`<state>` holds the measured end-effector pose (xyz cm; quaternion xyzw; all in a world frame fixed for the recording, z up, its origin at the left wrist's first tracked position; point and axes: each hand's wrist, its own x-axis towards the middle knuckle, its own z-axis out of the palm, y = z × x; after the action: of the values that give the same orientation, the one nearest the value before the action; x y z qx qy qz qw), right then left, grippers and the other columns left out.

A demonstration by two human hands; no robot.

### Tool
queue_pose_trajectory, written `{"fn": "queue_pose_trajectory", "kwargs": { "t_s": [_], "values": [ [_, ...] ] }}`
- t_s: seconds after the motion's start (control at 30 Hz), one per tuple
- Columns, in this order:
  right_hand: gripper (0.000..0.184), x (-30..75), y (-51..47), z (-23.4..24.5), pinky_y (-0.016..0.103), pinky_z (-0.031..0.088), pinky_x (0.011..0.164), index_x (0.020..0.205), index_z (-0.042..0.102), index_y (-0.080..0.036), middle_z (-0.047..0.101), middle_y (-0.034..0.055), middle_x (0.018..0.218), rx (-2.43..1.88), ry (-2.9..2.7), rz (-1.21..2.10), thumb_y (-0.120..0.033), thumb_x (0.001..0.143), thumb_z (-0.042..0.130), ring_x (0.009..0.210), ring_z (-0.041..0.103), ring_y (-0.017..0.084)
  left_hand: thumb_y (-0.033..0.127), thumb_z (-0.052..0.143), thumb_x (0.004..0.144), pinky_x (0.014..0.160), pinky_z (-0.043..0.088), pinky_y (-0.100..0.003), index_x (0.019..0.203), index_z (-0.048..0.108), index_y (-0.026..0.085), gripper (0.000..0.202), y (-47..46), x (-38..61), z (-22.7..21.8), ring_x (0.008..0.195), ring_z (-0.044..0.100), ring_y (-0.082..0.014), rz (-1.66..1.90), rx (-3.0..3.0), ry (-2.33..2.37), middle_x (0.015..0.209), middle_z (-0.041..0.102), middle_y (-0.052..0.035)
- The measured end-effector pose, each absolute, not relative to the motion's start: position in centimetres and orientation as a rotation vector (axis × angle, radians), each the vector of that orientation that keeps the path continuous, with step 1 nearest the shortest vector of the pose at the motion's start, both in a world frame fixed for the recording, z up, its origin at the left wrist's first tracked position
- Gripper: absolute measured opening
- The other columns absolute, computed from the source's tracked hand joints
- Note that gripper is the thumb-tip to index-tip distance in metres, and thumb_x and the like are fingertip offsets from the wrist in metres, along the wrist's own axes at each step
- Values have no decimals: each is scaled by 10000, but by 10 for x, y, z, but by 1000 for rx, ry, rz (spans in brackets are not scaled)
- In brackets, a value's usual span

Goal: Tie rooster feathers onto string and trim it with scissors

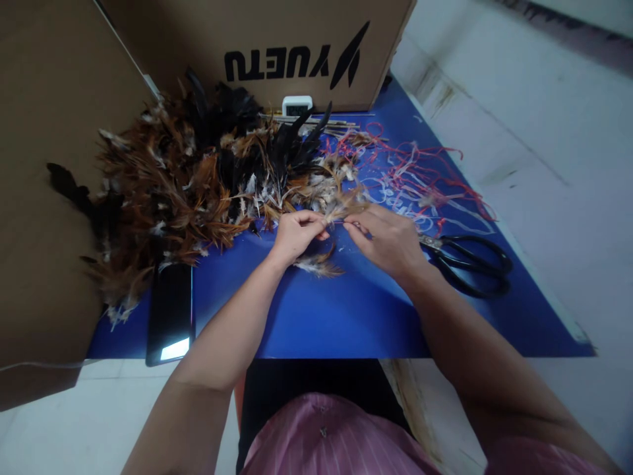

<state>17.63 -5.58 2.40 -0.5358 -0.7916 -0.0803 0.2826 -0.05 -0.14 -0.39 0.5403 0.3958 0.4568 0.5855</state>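
My left hand (pixel 295 234) and my right hand (pixel 388 239) meet over the middle of a blue table (pixel 346 316). Both pinch a small tuft of brown and white feathers (pixel 341 210) between their fingertips. Under the left hand a few loose feathers (pixel 319 265) lie on the blue surface. A big heap of brown, black and white feathers (pixel 188 185) covers the table's left and back part, just beyond my left hand.
Black scissors (pixel 467 262) lie right of my right hand. Tangled red and white strings (pixel 420 175) are spread behind them. A dark phone (pixel 169 313) lies at the front left. A printed cardboard box (pixel 277 46) stands at the back, a cardboard wall (pixel 44 198) at left.
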Motion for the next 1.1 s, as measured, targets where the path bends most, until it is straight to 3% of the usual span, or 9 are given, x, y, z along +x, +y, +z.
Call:
{"fn": "queue_pose_trajectory", "kwargs": {
  "t_s": [0.2,0.4,0.53,0.63,0.73,0.83,0.97,1.1],
  "values": [
    [312,173,-65,51,322,374,646,907,712,-181,682,89,863,-1437,-2330,-468,-288,999,433,801,597,201,70,615,732,650,518,-234,613,662,149,150,-2,0,-13,672,656,-113,1236,1793,927,748,710,-32],
    [331,171,-57,80,314,277,557,849,704,-193,641,78,834,-1376,-2576,-457,-278,996,420,743,554,192,90,603,795,701,510,-241,718,687,143,125,-6,-3,-12,767,675,-133,1241,2111,776,820,728,-61],
    [289,175,-37,96,302,325,592,895,718,-199,663,70,866,-1271,-2645,-222,-285,978,454,752,583,188,159,618,831,699,520,-237,742,709,132,130,-7,-4,-11,782,688,-133,1174,2007,610,876,739,-82],
    [236,181,-17,98,296,399,660,855,722,-203,694,56,864,-1185,-2597,123,-304,933,523,767,612,178,244,646,824,617,518,-238,764,726,124,156,-9,-5,-7,634,651,-102,1076,1789,556,904,733,-93],
    [228,187,0,87,294,452,693,782,717,-226,711,28,799,-1201,-2399,526,-407,864,606,741,628,169,306,688,785,568,510,-243,758,729,131,182,-10,-8,-2,538,600,-73,980,1579,574,929,726,-84],
    [272,193,6,63,296,464,631,772,714,-209,700,29,715,-1267,-2147,801,-470,805,642,660,616,170,358,743,735,595,515,-253,742,730,145,213,-9,-11,-1,537,589,-64,982,1457,599,925,728,-67],
    [311,195,-3,26,327,487,650,745,688,-210,708,47,761,-1194,-1960,837,-512,783,625,697,635,195,405,773,702,595,506,-248,734,728,150,261,-5,-10,-6,534,572,-55,1058,1336,623,911,733,-55],
    [249,186,-28,8,311,473,651,822,704,-202,711,44,802,-1303,-1863,720,-439,791,634,699,618,178,370,773,694,567,488,-235,717,720,140,237,-2,-7,-9,511,557,-51,1109,1314,694,854,729,-44]
  ]
}}
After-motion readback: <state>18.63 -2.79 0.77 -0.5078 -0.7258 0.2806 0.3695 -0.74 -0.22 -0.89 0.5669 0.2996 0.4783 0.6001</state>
